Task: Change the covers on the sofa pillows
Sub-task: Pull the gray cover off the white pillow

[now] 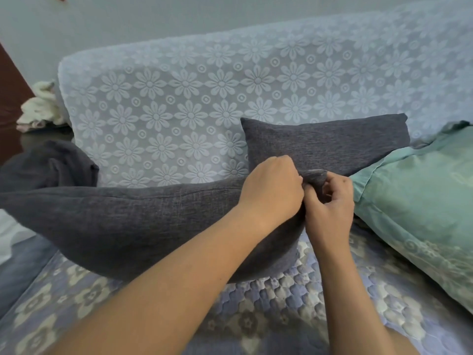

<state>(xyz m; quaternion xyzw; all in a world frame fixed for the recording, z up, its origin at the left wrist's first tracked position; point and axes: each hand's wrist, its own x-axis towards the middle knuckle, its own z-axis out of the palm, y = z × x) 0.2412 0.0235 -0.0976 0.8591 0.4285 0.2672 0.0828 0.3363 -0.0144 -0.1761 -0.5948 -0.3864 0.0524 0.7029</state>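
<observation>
both hands are at the right corner of the dark grey pillow (133,221) lying across the quilted sofa seat (294,298). the left hand (272,190) has its fingers curled tight, pinching the cover's edge; the right hand (330,203) grips the bunched corner fabric just beside it. a second grey pillow (325,144) leans on the lace-draped backrest (204,98), with a green pillow (419,190) to the right.
</observation>
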